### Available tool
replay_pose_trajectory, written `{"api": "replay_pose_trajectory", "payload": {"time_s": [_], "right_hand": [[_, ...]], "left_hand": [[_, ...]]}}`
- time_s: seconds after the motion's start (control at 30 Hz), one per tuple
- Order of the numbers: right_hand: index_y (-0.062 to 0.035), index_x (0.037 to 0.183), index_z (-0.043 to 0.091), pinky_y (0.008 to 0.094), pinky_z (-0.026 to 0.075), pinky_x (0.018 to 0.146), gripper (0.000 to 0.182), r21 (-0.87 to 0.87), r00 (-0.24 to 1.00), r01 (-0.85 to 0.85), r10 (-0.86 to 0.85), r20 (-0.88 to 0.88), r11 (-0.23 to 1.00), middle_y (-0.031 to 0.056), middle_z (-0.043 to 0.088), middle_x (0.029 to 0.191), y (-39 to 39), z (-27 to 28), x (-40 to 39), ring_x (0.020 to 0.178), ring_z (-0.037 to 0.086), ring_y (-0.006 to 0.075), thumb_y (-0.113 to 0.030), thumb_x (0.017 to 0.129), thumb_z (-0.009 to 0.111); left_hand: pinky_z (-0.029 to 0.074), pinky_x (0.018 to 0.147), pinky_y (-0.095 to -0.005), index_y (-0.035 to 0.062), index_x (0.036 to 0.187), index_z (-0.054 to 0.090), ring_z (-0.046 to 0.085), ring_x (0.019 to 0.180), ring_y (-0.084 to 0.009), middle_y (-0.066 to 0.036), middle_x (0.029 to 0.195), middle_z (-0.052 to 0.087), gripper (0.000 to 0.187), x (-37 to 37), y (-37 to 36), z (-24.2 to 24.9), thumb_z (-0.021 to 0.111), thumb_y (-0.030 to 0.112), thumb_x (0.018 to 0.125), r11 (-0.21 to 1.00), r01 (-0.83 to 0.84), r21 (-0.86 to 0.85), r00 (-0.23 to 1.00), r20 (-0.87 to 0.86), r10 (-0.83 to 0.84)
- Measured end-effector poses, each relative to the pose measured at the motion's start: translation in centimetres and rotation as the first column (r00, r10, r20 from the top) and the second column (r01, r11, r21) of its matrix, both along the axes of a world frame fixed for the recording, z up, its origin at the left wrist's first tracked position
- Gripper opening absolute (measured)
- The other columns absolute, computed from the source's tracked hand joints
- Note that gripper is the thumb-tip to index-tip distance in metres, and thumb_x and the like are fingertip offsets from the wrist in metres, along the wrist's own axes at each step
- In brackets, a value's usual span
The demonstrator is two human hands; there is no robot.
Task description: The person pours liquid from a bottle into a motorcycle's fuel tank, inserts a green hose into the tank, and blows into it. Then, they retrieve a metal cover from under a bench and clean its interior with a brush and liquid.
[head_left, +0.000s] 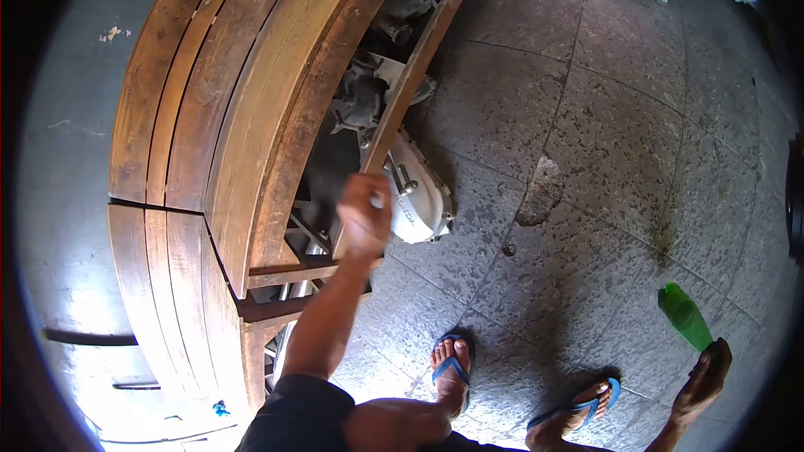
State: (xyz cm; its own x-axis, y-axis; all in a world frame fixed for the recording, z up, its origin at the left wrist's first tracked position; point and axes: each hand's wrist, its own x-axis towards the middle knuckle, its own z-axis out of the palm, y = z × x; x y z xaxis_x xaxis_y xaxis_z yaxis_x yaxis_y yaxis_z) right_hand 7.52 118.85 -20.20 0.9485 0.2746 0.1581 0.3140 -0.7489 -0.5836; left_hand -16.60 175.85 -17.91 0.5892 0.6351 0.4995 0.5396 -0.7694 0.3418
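Fingers of the person's right hand point(703, 381) grip one end of a green bottle point(687, 318), which looks see-through and is held slantwise out to the right side, above the stone floor point(502, 117) and well apart from the wooden bench point(230, 75). The other end points up and away from the palm. The step in hand reads as simply holding the bottle there while the other arm reaches out in front.

The left hand point(366, 213) is curled, its knuckles blurred, at the bench's front rail point(427, 54). Whether it touches the wood, or whether its fingers close on anything, cannot be told. Just beside it, beneath the slats, sit a pale casing point(419, 209) with lettering on its side and some darker metal parts point(364, 100). A blue-strapped sandal point(450, 366) is on the left foot, and its mate point(614, 393) is on the right.

As a judgement, any move of the bottle from here calls for a steady pinch, since it is gripped only near one end and could tip or slip. Any shift of the left hand calls for keeping the knuckles clear of the rail's edge and the casing.
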Motion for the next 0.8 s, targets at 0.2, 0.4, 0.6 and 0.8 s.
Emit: {"api": "replay_pose_trajectory", "payload": {"time_s": [0.2,0.4,0.6,0.8], "right_hand": [[0.006,0.125,0.053,0.0314,0.048,0.082,0.04,0.052,0.994,-0.078,0.082,-0.074,0.996,0.0147,0.062,0.106,2.2,2.8,-0.4,0.092,0.059,0.0211,-0.024,0.099,0.056],[0.0054,0.124,0.053,0.0321,0.048,0.078,0.041,0.078,0.984,0.02,-0.006,-0.176,0.997,0.0157,0.062,0.096,0.7,2.5,-1.5,0.087,0.059,0.0218,-0.027,0.099,0.056],[0.0045,0.123,0.054,0.033,0.05,0.075,0.04,0.138,0.992,-0.042,0.057,-0.111,0.99,0.0144,0.063,0.095,3.5,1.9,-2.7,0.084,0.061,0.0214,-0.028,0.099,0.056],[0.0051,0.122,0.054,0.0326,0.05,0.074,0.04,0.188,0.994,-0.063,0.08,-0.08,0.98,0.0139,0.064,0.095,4.0,2.9,-2.3,0.085,0.061,0.0204,-0.027,0.098,0.058]], "left_hand": [[0.054,0.082,-0.0498,0.0051,0.128,0.044,0.064,0.087,-0.0473,-0.028,0.119,0.053,0.06,2.4,-0.2,-8.1,0.071,0.032,0.081,0.907,-0.411,0.09,0.719,-0.58,0.384],[0.054,0.084,-0.0485,0.0074,0.125,0.042,0.068,0.094,-0.0421,-0.027,0.1,0.067,0.064,3.5,1.7,-6.8,0.072,0.038,0.078,0.851,-0.507,-0.133,0.649,-0.709,0.276],[0.056,0.075,-0.049,0.0014,0.12,0.043,0.07,0.083,-0.0427,-0.028,0.085,0.068,0.076,3.7,-8.7,-3.4,0.069,0.06,0.08,0.797,-0.286,-0.531,0.721,-0.667,-0.186],[0.055,0.061,-0.0423,0.0028,0.109,0.043,0.069,0.067,-0.0346,-0.019,0.076,0.067,0.057,2.0,-15.4,-7.7,0.073,0.044,0.084,0.788,-0.197,-0.583,0.91,-0.408,-0.074]]}}
